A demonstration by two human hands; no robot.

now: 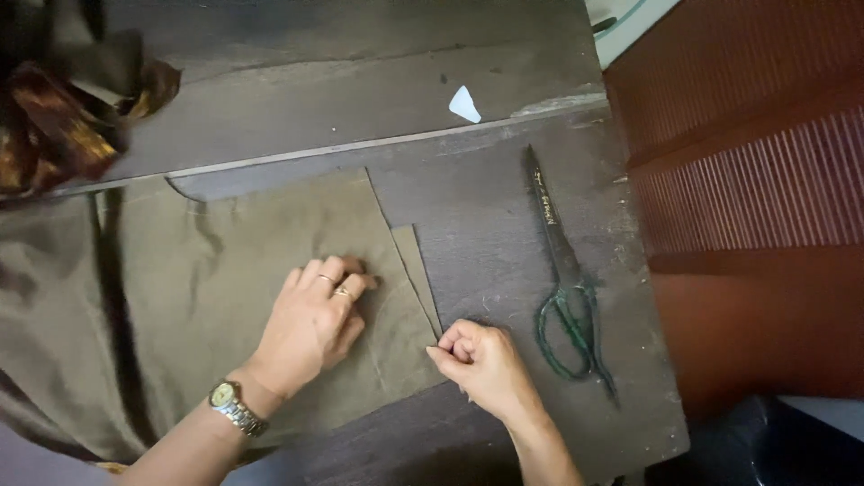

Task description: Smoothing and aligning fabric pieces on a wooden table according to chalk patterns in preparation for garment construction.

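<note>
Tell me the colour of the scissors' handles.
Dark green, on the scissors; the head view shows it.

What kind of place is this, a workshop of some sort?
Probably a tailor's or home sewing workspace. Olive-green fabric lies spread over a worn dark wooden table, large scissors rest beside it, and a sliver of white tailor's chalk sits further back. The left hand presses the cloth flat.

The olive cloth (180, 297) runs off the left and bottom edges. The left hand (310, 324) hides cloth beneath it. The brown patterned fabric (54, 117) is cut off at the top-left corner.
</note>
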